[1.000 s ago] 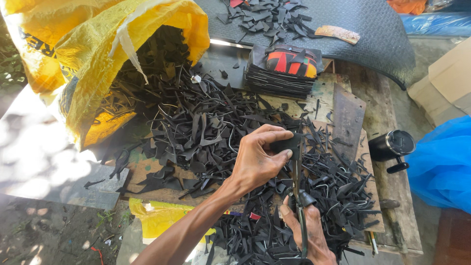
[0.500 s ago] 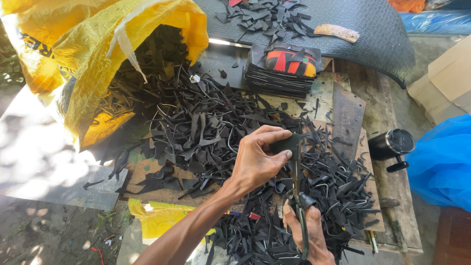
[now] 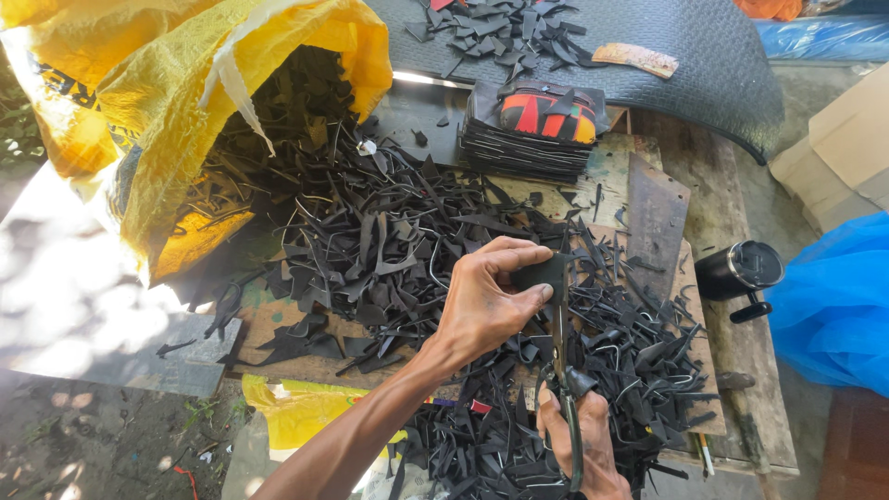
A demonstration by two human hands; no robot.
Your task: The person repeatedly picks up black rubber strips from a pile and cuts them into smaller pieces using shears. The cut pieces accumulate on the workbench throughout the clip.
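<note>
My left hand (image 3: 489, 298) pinches a small flat piece of black rubber (image 3: 543, 273) between thumb and fingers, held above the heap of scraps. My right hand (image 3: 585, 446) grips the handles of a pair of scissors (image 3: 561, 370), whose blades point up and meet the black piece at its right edge. Under both hands lies a thick heap of black rubber offcuts (image 3: 389, 241) spread over a wooden workbench (image 3: 732, 361).
A yellow woven sack (image 3: 167, 111) lies open at the left, spilling scraps. A stack of flat cut pieces with a red and orange one on top (image 3: 542, 120) sits behind. A black mug (image 3: 741, 273), a black textured mat (image 3: 704, 65), blue plastic (image 3: 833, 296) and cardboard (image 3: 847, 157) are to the right.
Both hands stay in nearly the same place; the left hand keeps its hold on the black piece and the scissors remain against it.
</note>
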